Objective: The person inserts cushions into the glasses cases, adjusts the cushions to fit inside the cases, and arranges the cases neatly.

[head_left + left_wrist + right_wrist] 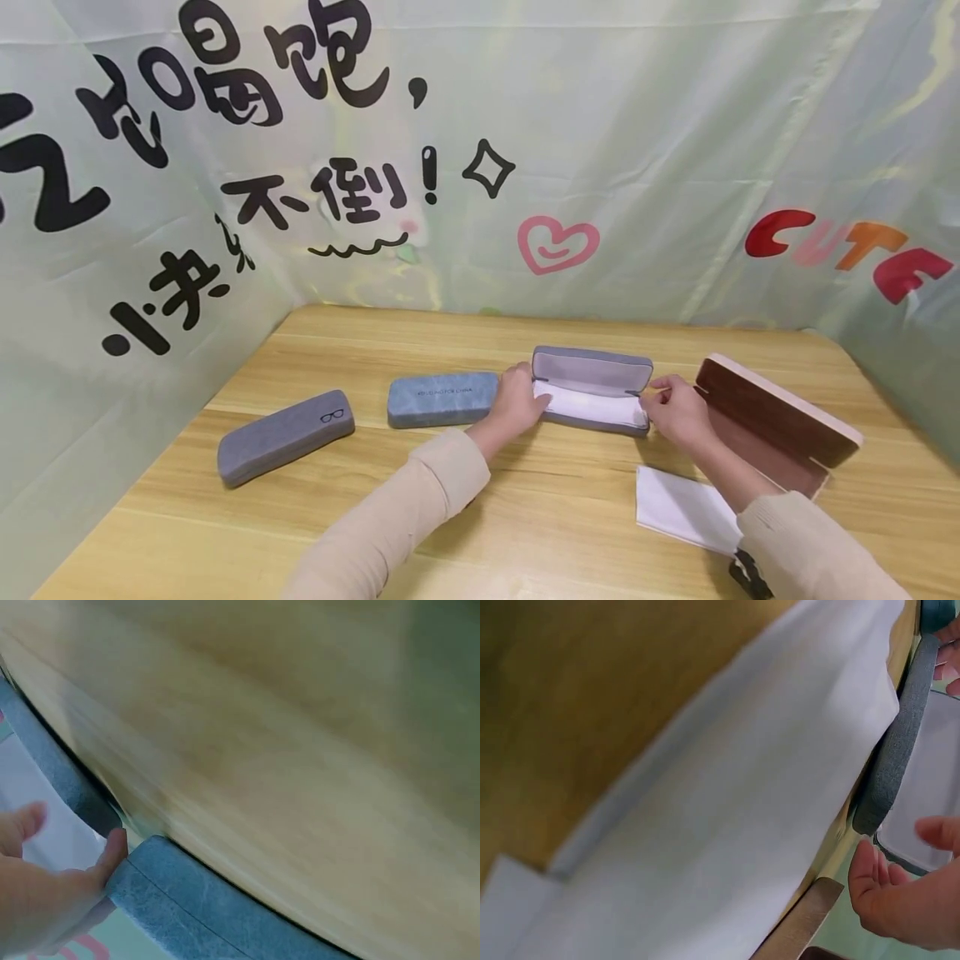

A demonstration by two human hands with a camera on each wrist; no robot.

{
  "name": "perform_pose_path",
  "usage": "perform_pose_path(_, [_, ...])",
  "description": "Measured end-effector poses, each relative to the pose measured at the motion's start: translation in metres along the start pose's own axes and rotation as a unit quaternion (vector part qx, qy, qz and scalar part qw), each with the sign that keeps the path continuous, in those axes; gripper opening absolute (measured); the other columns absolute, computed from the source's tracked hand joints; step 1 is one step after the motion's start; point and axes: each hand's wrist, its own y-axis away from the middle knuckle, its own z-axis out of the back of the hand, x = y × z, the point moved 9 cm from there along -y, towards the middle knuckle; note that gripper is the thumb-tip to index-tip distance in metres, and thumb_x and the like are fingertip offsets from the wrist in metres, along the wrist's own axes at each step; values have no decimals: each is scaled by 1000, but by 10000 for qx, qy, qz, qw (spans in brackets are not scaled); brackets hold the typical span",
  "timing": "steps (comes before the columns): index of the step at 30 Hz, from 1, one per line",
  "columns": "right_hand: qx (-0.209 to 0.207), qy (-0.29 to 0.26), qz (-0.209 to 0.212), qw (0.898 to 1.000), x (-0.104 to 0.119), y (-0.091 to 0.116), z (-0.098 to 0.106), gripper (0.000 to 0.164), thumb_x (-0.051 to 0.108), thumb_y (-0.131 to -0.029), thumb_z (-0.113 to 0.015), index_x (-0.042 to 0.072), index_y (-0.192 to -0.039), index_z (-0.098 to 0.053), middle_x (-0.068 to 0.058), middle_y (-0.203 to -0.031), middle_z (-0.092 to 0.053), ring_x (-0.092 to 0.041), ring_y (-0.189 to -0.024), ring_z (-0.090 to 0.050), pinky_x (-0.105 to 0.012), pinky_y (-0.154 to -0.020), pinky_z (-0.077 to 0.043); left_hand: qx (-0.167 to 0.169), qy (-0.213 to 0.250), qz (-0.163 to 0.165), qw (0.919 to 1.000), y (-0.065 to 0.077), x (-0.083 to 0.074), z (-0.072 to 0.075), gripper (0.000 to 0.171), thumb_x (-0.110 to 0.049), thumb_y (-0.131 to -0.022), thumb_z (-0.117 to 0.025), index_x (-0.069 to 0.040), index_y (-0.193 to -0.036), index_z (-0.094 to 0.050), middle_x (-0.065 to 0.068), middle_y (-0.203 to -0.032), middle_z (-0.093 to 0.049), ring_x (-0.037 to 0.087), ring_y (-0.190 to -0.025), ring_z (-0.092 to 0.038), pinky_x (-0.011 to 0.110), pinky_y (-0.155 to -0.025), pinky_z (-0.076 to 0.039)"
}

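Note:
A grey glasses case (592,364) stands with its lid raised, a folded white cloth (592,404) lying in its lower half. My left hand (517,398) is at the case's left end, thumb over the cloth and fingers outside the end. At the opposite end is my right hand (681,414), its thumb by the cloth's edge and its fingers just outside the case. In the right wrist view, that thumb is raised over the inside of the case. A blue glasses case (442,400), closed, lies close beside my left hand.
To the left lies a closed grey-purple case (287,436) with a glasses drawing. A larger open case (783,408) with a brown lining stands right of my right hand. Another white cloth (684,507) lies in front, a black object (748,575) partly under my right sleeve.

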Motion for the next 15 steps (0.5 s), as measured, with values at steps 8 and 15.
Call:
perform_pose_path(8, [898,-410,142,9950,4,0,-9,78,40,-93,-50,-15,-139,-19,-36,-128,-41,-45,-116,-44,-47,-89,-45,407,788,-27,9961,9,2,-9,68,-14,-68,-82,5,-124,-48,19,-117,-59,30,-109,-56,39,-96,-44])
perform_pose_path(15, [1311,-828,-1,9879,4,-1,-17,87,47,-94,-44,-12,-143,-2,-38,-136,-31,-47,-124,-36,-52,-98,-39,456,464,-89,9978,11,2,-11,69,-15,-67,-83,6,-123,-49,18,-114,-60,30,-108,-55,39,-95,-44])
